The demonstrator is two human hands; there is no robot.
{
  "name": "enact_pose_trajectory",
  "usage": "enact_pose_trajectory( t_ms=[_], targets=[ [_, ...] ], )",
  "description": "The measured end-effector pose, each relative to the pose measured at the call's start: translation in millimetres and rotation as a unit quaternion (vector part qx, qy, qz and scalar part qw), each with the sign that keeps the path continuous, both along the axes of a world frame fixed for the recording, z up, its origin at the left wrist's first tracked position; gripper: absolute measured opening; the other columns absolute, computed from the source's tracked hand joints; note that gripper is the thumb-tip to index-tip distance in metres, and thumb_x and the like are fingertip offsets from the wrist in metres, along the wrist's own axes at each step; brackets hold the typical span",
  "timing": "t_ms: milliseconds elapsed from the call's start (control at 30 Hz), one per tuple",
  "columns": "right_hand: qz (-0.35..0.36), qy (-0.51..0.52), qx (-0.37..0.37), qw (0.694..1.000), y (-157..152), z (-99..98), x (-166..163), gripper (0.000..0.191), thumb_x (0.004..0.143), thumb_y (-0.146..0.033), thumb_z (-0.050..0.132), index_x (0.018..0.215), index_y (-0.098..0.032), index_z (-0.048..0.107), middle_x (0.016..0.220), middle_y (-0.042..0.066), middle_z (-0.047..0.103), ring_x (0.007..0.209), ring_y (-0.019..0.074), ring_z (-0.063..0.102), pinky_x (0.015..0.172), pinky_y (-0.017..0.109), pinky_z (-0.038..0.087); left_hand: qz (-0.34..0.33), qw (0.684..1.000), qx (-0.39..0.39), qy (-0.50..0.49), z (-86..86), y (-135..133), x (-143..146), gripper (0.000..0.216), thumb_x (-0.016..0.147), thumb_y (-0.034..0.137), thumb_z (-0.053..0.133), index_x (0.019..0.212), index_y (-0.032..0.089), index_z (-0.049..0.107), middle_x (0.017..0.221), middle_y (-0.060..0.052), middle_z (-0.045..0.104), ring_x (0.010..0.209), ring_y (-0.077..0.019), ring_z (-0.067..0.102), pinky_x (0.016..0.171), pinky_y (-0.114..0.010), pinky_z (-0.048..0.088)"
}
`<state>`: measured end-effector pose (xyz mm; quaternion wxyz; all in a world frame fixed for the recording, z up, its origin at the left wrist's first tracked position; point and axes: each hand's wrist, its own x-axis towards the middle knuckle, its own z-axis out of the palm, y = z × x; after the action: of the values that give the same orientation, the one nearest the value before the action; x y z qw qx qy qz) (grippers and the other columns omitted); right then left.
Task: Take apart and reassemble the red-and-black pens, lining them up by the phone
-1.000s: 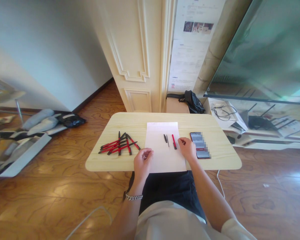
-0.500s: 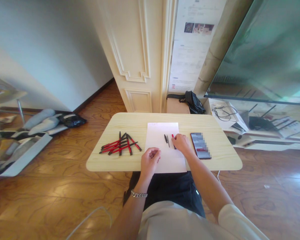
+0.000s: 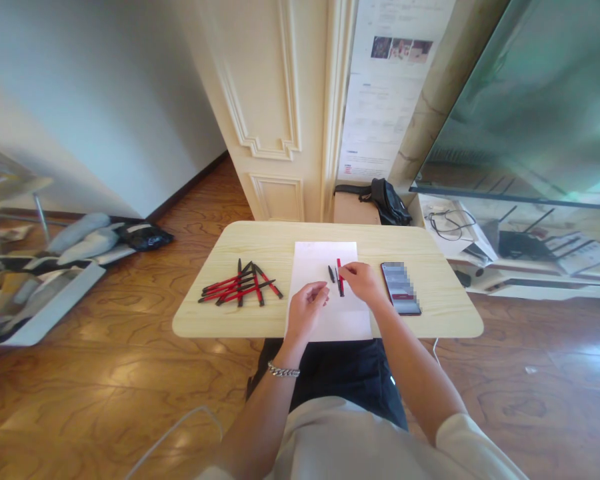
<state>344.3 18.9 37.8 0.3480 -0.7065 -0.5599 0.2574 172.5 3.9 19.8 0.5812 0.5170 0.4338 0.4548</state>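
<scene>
1. Your right hand pinches the red pen by its near end, fingertips clamped on it. The pen sits over the white sheet at mid-table; whether it is lifted or touching, you cannot tell.
2. Your left hand is just beside it, fingers loosely curled. Whether it holds anything small cannot be told.
3. Handling, as a judgement: the pen looks light, stiff and smooth, so it may roll or slip. Grip mid-barrel, not the thin tip.
4. A small black piece lies on the sheet, just left of the pen.
5. Counts: one pen in hand, one black piece, one sheet, one phone right of the sheet.
6. The pen pile lies left of the sheet — roughly ten, overlapping, exact count unclear.
7. All of it is on one wooden table.
</scene>
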Motion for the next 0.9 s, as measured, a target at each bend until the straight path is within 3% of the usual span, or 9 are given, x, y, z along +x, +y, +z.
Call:
enact_pose_trajectory(
  t_ms=[133, 233, 400, 600, 900],
  targets=[
    [0.06, 0.153, 0.028, 0.986, -16, 0.4, -20, 0.034, 0.081, -0.045, 0.051, 0.08, -0.016, 0.069, 0.067, 0.001, 0.065, 0.061, 0.0132, 0.056, 0.055, 0.022, 0.039, -0.024, 0.999, -0.001, -0.04, 2.9, 1, 13, 0.047, 0.075, 0.043, 0.067, 0.114, 0.016, 0.062, 0.089, -0.009, 0.071, 0.077, -0.0185, 0.067, 0.07, -0.031, 0.052],
    [0.082, 0.171, 0.031, 0.981, -18, -1.0, -17, 0.033, 0.082, -0.043, 0.051, 0.084, -0.016, 0.07, 0.072, 0.002, 0.067, 0.064, 0.014, 0.058, 0.059, 0.023, 0.042, -0.027, 0.998, -0.007, -0.06, 0.4, 3, 15, 0.049, 0.075, 0.043, 0.068, 0.114, 0.014, 0.06, 0.084, -0.009, 0.07, 0.071, -0.0176, 0.067, 0.067, -0.031, 0.052],
    [-0.003, 0.037, 0.046, 0.998, -2, -6.9, 16, 0.03, 0.084, -0.038, 0.05, 0.089, -0.017, 0.071, 0.083, 0.004, 0.07, 0.073, 0.0163, 0.061, 0.067, 0.025, 0.043, 0.01, 0.994, -0.055, -0.093, -5.4, 5, 3, 0.053, 0.07, 0.043, 0.073, 0.11, 0.013, 0.059, 0.082, -0.008, 0.069, 0.069, -0.0184, 0.068, 0.068, -0.034, 0.053],
    [0.014, -0.157, -0.049, 0.986, 12, -17.4, 19, 0.024, 0.082, -0.032, 0.057, 0.096, -0.02, 0.072, 0.097, 0.009, 0.07, 0.09, 0.0199, 0.063, 0.078, 0.027, 0.041, 0.018, 0.993, -0.077, -0.086, -6.1, 5, -9, 0.059, 0.07, 0.042, 0.073, 0.118, 0.014, 0.054, 0.083, -0.008, 0.069, 0.068, -0.0184, 0.068, 0.065, -0.033, 0.054],
    [-0.008, -0.229, -0.089, 0.969, 22, -22.4, 2, 0.02, 0.084, -0.026, 0.052, 0.089, -0.017, 0.069, 0.098, 0.013, 0.067, 0.089, 0.0215, 0.062, 0.075, 0.029, 0.04, 0.032, 0.994, -0.084, -0.059, -3.3, 3, -8, 0.049, 0.068, 0.04, 0.073, 0.108, 0.015, 0.058, 0.08, -0.006, 0.068, 0.064, -0.0171, 0.067, 0.057, -0.028, 0.052]
  ],
)
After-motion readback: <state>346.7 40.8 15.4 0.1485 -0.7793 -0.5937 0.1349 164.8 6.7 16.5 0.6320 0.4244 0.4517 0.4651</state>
